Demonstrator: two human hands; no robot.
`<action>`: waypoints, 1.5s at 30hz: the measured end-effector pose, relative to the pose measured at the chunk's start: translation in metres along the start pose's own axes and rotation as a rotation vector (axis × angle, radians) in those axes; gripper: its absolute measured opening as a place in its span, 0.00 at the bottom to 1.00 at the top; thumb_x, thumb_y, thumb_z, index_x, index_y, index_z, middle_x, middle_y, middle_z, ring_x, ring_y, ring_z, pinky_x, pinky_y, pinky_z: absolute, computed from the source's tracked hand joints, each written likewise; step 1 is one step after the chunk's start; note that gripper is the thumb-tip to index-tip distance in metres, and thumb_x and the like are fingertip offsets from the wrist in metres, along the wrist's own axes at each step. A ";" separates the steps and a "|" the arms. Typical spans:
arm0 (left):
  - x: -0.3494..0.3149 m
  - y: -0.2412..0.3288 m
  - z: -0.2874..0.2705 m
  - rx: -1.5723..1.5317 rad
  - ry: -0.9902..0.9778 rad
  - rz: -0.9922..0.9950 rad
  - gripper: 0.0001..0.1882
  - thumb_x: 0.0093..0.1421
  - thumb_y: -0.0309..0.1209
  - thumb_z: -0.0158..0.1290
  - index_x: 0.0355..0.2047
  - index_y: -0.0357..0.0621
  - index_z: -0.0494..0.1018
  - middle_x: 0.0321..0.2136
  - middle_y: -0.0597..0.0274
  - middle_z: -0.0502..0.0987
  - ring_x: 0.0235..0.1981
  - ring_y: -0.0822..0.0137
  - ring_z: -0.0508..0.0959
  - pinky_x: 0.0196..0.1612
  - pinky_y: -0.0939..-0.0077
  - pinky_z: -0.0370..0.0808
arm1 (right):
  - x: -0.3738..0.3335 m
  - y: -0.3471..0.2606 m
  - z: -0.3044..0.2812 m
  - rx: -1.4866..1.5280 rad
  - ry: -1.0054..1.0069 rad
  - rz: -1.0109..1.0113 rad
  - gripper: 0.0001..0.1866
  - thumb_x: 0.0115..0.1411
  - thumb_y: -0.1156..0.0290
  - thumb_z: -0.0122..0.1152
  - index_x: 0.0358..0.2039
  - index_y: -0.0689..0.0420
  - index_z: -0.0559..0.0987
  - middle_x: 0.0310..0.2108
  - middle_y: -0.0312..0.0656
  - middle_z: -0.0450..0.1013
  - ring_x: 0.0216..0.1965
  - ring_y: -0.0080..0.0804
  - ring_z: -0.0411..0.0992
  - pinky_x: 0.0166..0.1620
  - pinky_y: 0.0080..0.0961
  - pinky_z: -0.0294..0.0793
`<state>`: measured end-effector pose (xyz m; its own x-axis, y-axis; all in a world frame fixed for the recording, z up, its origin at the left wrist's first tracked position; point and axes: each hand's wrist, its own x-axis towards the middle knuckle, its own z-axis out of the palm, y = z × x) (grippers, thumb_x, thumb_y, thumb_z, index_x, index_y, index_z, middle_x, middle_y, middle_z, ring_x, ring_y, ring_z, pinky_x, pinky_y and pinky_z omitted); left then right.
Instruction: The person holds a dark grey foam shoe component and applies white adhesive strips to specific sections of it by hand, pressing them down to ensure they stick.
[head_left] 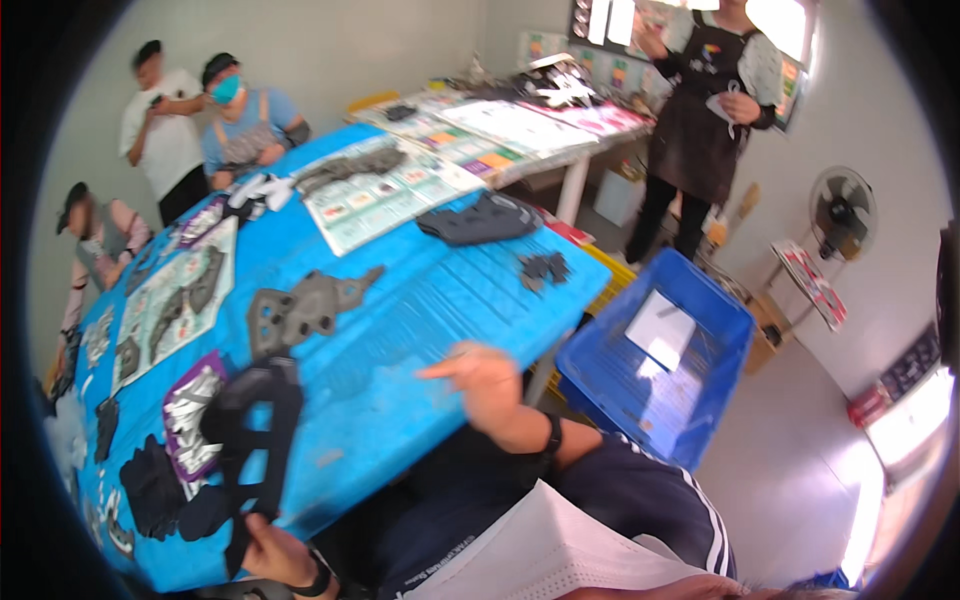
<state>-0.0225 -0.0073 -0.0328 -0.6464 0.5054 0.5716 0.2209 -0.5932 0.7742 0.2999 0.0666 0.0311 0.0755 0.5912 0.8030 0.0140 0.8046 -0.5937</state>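
Near the left edge of the blue counter (420, 320), the left hand (268, 545) grips the lower end of a black perforated frame piece (255, 420), fingers closed around it; the piece lies across the counter's near side. Just beyond it rests a grey cut-out part (300, 308). Further right, the right hand (480, 378) hovers over the counter's near edge, blurred, fingers loosely spread and holding nothing. Right of the counter, on the floor, stands a blue crate (660, 360).
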 end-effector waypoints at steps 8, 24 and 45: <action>-0.004 0.016 0.026 -0.167 -0.489 -0.269 0.13 0.56 0.29 0.57 0.32 0.26 0.73 0.26 0.54 0.76 0.25 0.68 0.75 0.30 0.77 0.71 | -0.007 0.019 0.027 0.352 -0.138 0.399 0.09 0.58 0.68 0.60 0.32 0.62 0.77 0.32 0.37 0.71 0.31 0.24 0.70 0.34 0.23 0.67; 0.023 -0.018 0.023 -0.151 -0.679 -0.241 0.26 0.59 0.38 0.55 0.50 0.30 0.63 0.33 0.55 0.74 0.32 0.68 0.75 0.32 0.74 0.72 | -0.002 0.038 0.020 0.028 -0.343 0.247 0.27 0.58 0.71 0.60 0.57 0.57 0.66 0.41 0.48 0.73 0.40 0.38 0.74 0.44 0.28 0.71; 0.010 0.009 0.014 -0.004 -0.941 -0.477 0.31 0.47 0.49 0.64 0.35 0.31 0.69 0.22 0.54 0.75 0.21 0.67 0.77 0.25 0.76 0.74 | -0.026 0.039 0.041 0.627 0.061 0.312 0.26 0.57 0.84 0.55 0.53 0.53 0.58 0.41 0.42 0.66 0.43 0.27 0.68 0.43 0.25 0.70</action>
<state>-0.0170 0.0013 -0.0163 0.1616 0.9683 0.1903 0.0894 -0.2064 0.9744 0.2573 0.0849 -0.0114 0.0389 0.8102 0.5848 -0.5936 0.4895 -0.6387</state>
